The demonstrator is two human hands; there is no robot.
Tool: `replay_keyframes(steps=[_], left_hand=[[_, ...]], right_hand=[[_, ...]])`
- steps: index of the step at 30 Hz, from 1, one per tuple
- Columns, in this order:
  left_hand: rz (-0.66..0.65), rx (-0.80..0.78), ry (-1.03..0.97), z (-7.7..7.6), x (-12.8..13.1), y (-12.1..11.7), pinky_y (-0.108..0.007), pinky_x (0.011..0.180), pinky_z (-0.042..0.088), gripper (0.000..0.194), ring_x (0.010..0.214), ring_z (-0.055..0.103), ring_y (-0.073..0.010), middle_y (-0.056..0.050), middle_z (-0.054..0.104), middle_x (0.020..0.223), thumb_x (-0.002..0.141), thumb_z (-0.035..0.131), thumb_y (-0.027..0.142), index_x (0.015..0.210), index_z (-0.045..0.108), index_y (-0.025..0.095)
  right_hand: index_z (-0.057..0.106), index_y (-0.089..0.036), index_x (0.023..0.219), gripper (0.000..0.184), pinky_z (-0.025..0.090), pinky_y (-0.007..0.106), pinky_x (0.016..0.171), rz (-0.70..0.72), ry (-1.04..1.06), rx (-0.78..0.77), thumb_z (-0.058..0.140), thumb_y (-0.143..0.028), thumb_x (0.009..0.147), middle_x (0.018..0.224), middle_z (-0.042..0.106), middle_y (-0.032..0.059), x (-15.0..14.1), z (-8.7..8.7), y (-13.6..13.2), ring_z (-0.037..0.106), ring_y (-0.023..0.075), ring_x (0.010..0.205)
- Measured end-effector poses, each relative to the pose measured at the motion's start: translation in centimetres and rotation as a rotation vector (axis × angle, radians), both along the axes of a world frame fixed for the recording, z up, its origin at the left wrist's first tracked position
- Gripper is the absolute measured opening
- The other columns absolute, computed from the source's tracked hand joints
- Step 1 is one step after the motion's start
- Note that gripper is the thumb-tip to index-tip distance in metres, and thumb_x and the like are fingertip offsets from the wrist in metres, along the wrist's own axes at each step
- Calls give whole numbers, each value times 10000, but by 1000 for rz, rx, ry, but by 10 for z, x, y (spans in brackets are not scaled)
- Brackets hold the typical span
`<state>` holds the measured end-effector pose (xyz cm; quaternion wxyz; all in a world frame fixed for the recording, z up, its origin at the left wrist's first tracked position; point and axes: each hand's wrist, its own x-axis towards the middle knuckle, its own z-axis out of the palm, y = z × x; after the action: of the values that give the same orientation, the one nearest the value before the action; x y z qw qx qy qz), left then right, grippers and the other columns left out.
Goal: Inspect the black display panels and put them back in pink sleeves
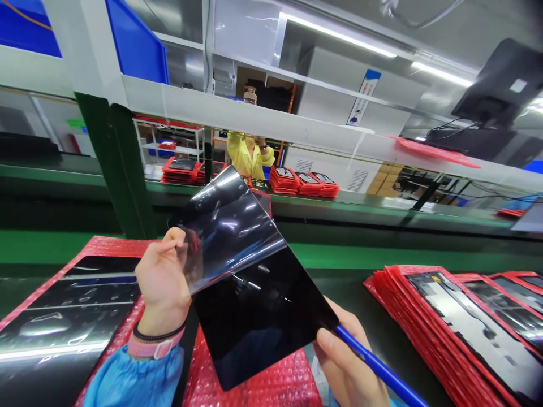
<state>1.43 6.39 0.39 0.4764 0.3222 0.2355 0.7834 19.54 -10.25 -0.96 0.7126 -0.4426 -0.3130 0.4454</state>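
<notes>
A flat black glossy screen panel (263, 316) is held tilted in front of me. Clear protective film (237, 226) is lifted off its lower part and folds back over the upper part. My left hand (163, 277) pinches the film's left edge between thumb and fingers. At the panel's lower right corner, my right hand (352, 356) grips it with thumb and fingers. A blue pen-like stick (382, 367) also lies in that hand, its tip near the corner. Red bubble wrap (254, 384) sits below the panel.
Another black screen panel (76, 316) lies on red bubble wrap at left. Stacked panels in red bubble-wrap sleeves (407, 305) stand at right. A green post (127, 169) rises behind my left hand. Across the shelf, a person in a yellow top (250, 155) stands near more red stacks (284, 181).
</notes>
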Motion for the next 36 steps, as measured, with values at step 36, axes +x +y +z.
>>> replay_keyframes(steps=[36], left_hand=[[-293,142,184,-3,10,-29,-314,548,348,301,565,479,-181,-30,517,503,728,524,336,462,580,206]], right_hand=[[612,-272,1242,640,560,368,858,139,-412,109,811,-373,641,1177,699,71,8,-3,21,704,299,965]])
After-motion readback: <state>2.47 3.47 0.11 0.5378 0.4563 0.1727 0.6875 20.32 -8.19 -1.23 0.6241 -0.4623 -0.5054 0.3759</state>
